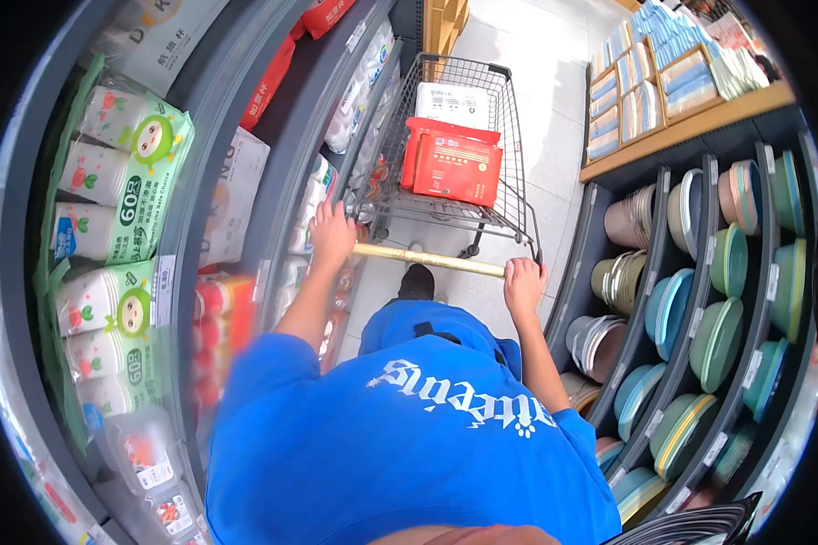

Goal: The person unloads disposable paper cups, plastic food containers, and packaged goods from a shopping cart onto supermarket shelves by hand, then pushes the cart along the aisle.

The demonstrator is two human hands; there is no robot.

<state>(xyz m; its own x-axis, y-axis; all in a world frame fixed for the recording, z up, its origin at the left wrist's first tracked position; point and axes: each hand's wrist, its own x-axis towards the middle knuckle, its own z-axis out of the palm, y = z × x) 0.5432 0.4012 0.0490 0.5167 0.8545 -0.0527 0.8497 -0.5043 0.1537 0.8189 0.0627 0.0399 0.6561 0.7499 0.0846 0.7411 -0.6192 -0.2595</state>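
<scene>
A wire shopping cart (520, 182) stands in front of me, its pale yellow handle (427, 260) crossing at waist height. My left hand (333, 234) is at the handle's left end, fingers curled over it. At the opposite end, my right hand (523, 283) is wrapped round the handle beside the cart's dark corner. Inside the basket lie red packages (452, 165), overlapping each other, with a white package (454, 104) behind them.
Shelves on the left hold green-and-clear packs of cups (136, 213) and red packs (268, 86). Basins and bins (671, 313) fill the right shelves, with folded towels (686, 77) on a wooden display above. Tiled floor (554, 118) runs alongside the cart.
</scene>
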